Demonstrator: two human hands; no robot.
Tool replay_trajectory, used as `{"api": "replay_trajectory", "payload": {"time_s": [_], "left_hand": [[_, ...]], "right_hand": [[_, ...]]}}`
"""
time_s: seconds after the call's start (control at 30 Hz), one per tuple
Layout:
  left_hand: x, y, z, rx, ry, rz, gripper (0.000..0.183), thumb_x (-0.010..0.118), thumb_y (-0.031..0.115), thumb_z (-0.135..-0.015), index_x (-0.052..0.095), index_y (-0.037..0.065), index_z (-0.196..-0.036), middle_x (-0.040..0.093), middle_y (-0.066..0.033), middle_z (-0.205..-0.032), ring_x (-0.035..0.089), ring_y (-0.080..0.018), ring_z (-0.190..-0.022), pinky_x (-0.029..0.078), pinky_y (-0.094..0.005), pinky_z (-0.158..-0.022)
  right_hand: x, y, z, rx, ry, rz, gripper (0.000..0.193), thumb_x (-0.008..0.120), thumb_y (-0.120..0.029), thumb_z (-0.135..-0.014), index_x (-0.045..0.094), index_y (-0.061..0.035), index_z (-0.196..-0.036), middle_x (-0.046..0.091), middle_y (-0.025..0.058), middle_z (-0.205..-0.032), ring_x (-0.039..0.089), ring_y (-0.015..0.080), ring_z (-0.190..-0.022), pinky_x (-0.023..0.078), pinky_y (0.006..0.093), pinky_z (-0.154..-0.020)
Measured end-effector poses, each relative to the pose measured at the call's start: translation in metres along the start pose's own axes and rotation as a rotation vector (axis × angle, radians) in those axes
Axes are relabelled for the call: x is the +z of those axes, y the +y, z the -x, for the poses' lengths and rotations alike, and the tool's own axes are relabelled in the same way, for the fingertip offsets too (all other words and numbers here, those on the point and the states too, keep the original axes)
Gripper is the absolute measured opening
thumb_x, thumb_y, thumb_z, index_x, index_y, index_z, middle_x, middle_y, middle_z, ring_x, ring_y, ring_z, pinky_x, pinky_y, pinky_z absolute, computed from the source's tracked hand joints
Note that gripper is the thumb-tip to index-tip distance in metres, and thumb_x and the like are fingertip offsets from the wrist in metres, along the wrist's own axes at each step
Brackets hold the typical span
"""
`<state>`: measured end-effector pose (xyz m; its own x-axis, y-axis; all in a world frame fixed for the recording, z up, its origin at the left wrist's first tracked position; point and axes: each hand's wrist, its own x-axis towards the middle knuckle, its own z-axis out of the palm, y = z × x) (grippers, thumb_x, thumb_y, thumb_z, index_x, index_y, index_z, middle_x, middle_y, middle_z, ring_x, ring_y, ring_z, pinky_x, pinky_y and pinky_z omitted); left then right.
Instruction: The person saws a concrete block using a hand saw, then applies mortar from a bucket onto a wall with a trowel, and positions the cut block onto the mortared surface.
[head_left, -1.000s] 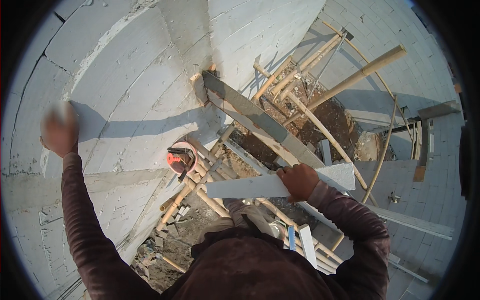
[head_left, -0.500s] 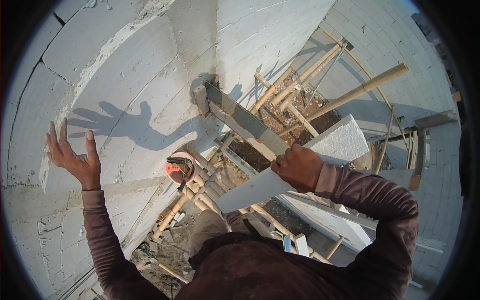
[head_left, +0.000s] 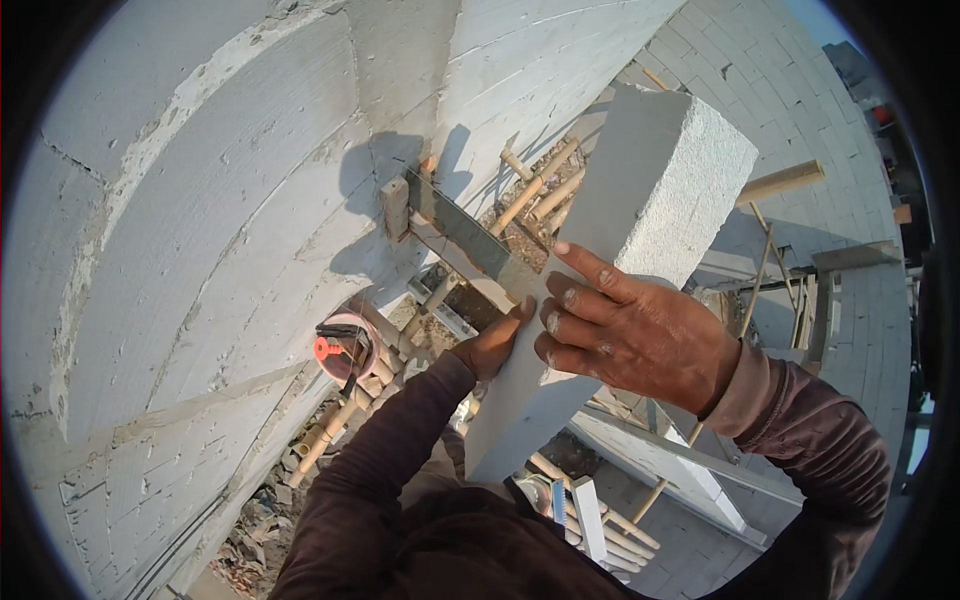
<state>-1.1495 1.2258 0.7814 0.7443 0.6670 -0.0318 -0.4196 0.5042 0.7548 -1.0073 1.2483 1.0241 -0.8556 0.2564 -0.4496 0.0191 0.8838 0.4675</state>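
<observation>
Item 1: white aerated-concrete block (head_left: 665, 190), raised, running 2 to 6 o'clock from view centre; rough end face lit, long edges straight.
Item 2: left hand (head_left: 492, 345), closed on the block's left side, thumb against it, fingers mostly hidden.
Item 3: right hand (head_left: 640, 340), fingers parted and bent over the block's right long edge; thumb hidden, so how firmly it grips cannot be told.
Item 4: mortar-topped ledge (head_left: 465, 232), 12 o'clock; contact with the block unclear.
Item 5: block wall (head_left: 250, 200), 9 to 11 o'clock, open gap between it and the block.
Item 6: pink bucket (head_left: 372, 362) with tools, 8 o'clock.
</observation>
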Motion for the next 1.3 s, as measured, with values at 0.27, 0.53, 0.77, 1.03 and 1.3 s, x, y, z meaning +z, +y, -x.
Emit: {"api": "replay_trajectory", "payload": {"time_s": [0.27, 0.53, 0.77, 1.03, 1.3], "left_hand": [[-0.014, -0.034, -0.041, 0.054, 0.106, 0.449, 0.077, 0.021, 0.064, -0.109, 0.027, 0.007, -0.161, 0.051, -0.0127, -0.148, 0.052, -0.0227, -0.134, 0.042, -0.0397, -0.115], [-0.017, -0.084, -0.110, 0.386, 0.390, 0.502, 0.083, 0.023, 0.068, -0.107, 0.023, 0.005, -0.162, 0.042, -0.0149, -0.156, 0.041, -0.0248, -0.145, 0.032, -0.0399, -0.122], [-0.045, -0.045, -0.094, 0.025, 0.334, 0.123, 0.103, 0.024, 0.081, -0.100, 0.021, 0.000, -0.163, 0.039, -0.0241, -0.160, 0.039, -0.0326, -0.148, 0.024, -0.0447, -0.124], [-0.138, -0.157, 0.205, -0.576, 0.904, 0.072, 0.084, 0.034, 0.075, -0.102, 0.054, 0.005, -0.145, 0.064, -0.0110, -0.135, 0.060, -0.0224, -0.118, 0.042, -0.0394, -0.105], [-0.128, -0.242, 0.475, -0.986, 1.438, -0.057, 0.080, 0.055, 0.071, -0.096, 0.062, 0.000, -0.132, 0.069, -0.0123, -0.109, 0.064, -0.0215, -0.094, 0.051, -0.0367, -0.082]], "right_hand": [[0.016, -0.030, 0.032, 0.729, 0.186, -0.554, 0.093, 0.081, -0.033, -0.087, 0.028, -0.0143, -0.161, 0.021, 0.0153, -0.169, 0.026, 0.0337, -0.156, 0.027, 0.0582, -0.126], [0.102, -0.108, 0.002, 1.403, 0.274, -1.299, 0.109, 0.094, -0.033, -0.070, 0.034, 0.0080, -0.151, 0.058, 0.0367, -0.133, 0.062, 0.0459, -0.124, 0.050, 0.0486, -0.104], [0.171, -0.040, 0.029, 1.411, 0.310, -1.199, 0.091, 0.087, -0.030, -0.070, 0.048, 0.0099, -0.141, 0.067, 0.0325, -0.120, 0.071, 0.0430, -0.107, 0.055, 0.0456, -0.094], [0.301, -0.030, -0.012, 1.202, 0.162, -0.976, 0.093, 0.086, -0.038, -0.067, 0.051, 0.0044, -0.142, 0.064, 0.0284, -0.129, 0.067, 0.0441, -0.112, 0.055, 0.0485, -0.096], [0.374, -0.072, -0.098, 1.153, 0.214, -1.097, 0.089, 0.086, -0.041, -0.068, 0.052, -0.0016, -0.139, 0.068, 0.0251, -0.118, 0.070, 0.0437, -0.102, 0.057, 0.0498, -0.089]]}}
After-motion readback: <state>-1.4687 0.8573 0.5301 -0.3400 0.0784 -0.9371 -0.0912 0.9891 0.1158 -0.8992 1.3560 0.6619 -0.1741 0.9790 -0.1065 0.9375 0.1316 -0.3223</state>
